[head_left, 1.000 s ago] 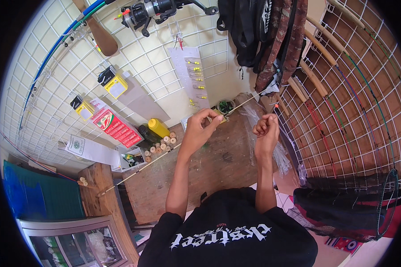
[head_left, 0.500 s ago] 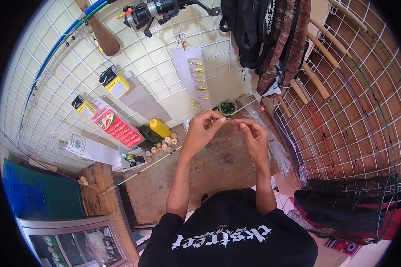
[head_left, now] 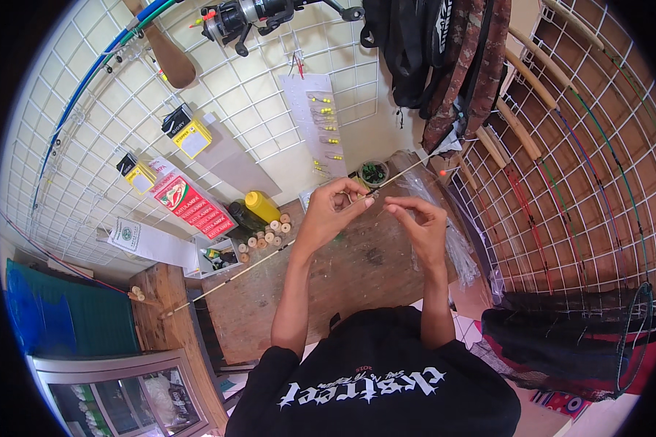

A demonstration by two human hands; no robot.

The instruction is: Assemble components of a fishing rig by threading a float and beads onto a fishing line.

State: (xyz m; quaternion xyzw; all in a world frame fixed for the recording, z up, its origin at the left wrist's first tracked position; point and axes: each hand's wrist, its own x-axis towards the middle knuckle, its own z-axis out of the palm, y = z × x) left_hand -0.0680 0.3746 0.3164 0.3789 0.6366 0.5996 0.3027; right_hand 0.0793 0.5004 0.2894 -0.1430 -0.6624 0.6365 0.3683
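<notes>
Left hand (head_left: 333, 209) stayed pinched on the thin pale fishing rod (head_left: 270, 253) above the worn wooden counter (head_left: 342, 284). Right hand (head_left: 419, 222), apart a second ago, had come in close, fingertips pinched; can't tell on what.

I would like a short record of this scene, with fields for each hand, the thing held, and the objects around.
left hand: left hand raised over the wooden workbench, fingertips pinched on a thin rod
right hand: right hand close beside it, fingers pinched; anything between them is too small to tell
rod: slim, pale, lying slantwise across the bench
nearby: yellow bottle, small wooden spools, dish of green bits
wall: white wire grid with a fishing reel
</notes>
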